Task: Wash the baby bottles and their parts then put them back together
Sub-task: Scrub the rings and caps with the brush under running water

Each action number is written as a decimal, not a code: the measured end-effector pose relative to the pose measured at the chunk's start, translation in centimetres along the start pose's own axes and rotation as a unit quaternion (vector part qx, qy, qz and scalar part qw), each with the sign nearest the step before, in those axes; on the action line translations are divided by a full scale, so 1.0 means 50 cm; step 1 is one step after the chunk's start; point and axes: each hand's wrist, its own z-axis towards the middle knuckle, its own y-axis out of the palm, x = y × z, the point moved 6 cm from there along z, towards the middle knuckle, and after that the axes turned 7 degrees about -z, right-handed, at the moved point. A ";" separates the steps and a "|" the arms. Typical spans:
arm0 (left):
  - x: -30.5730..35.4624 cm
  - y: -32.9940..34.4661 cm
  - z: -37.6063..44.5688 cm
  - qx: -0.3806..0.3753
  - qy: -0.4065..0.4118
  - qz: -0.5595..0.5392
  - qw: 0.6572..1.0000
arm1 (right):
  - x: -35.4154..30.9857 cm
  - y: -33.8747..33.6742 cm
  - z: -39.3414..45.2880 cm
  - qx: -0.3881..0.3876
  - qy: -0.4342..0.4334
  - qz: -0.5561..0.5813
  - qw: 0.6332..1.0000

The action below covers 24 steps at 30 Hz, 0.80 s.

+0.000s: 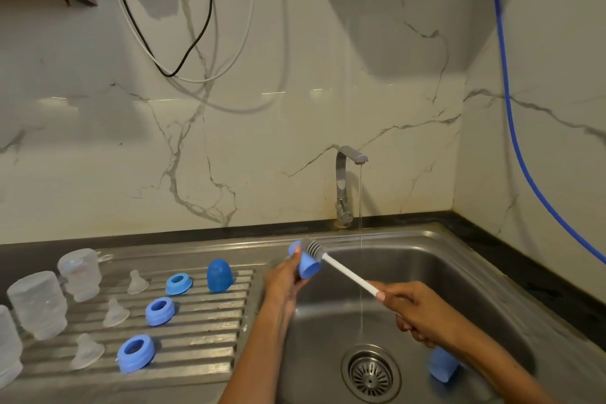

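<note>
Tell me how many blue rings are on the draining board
3. The far ring lies beside the upright blue cap, the middle ring lies nearer, and the nearest ring lies at the front. None looks hidden.

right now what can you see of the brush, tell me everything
The brush has a thin white handle that looks like plastic and a grey bristled head. It slants across the sink, head up and to the left, handle down to the right. The right hand grips the handle's lower end. The head lies against the outside of a blue cap held by the left hand, by its open rim. The tap's thin stream falls past the handle; whether they touch is unclear.
</note>
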 end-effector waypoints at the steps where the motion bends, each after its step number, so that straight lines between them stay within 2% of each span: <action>1: -0.011 0.017 -0.004 -0.015 -0.003 0.026 1.000 | -0.004 0.004 0.006 0.031 -0.007 -0.011 0.999; 3: -0.028 0.040 -0.010 -0.024 -0.007 0.050 0.998 | -0.002 0.007 0.014 0.064 -0.003 -0.006 0.998; 4: -0.028 0.040 -0.009 -0.018 -0.007 0.039 0.999 | 0.003 0.003 0.015 0.052 0.009 0.012 0.999; 8: 0.001 -0.015 0.006 0.021 -0.007 -0.077 0.997 | 0.036 -0.011 0.000 -0.067 0.074 0.068 0.993; 10: 0.004 -0.020 0.008 0.015 -0.010 -0.071 0.997 | 0.045 -0.009 0.003 -0.067 0.076 0.061 0.993; 14: -0.024 0.025 -0.006 -0.017 -0.015 0.015 1.000 | 0.038 0.011 0.021 -0.009 0.049 0.034 0.998; 20: -0.006 -0.001 0.007 -0.002 0.001 -0.087 0.996 | 0.049 -0.017 0.005 -0.104 0.117 0.075 0.985; 24: -0.009 0.009 0.002 -0.016 -0.006 -0.045 0.999 | 0.050 0.002 0.017 -0.067 0.067 0.037 0.995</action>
